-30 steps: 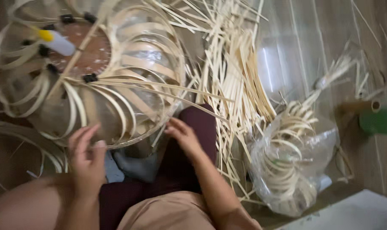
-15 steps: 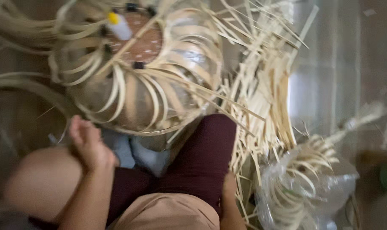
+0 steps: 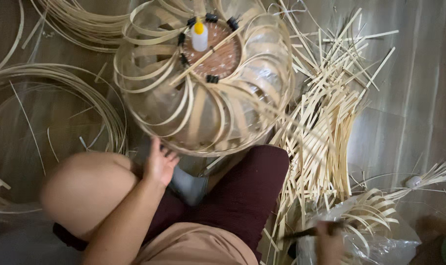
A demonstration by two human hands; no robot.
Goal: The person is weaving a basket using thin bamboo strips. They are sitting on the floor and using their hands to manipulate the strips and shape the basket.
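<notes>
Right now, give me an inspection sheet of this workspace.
Surface: wooden floor, strewn with strips.
Job's things: round bamboo-strip frame with black clips; small glue bottle on its hub.
Clutter: loose bamboo strips; coiled strips; plastic bag of curled strips.
Hands: left hand at the frame's lower rim; right hand holds a dark tool.
Cables: nothing seen.
Surroundings: person's legs only.

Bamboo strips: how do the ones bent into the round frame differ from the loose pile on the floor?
The strips on the round frame curve in arcs, clipped at a hub; the loose pile lies straight and scattered. The left hand touches the frame; the right hand is by the pile's end. Both are pale, flat bamboo.
</notes>
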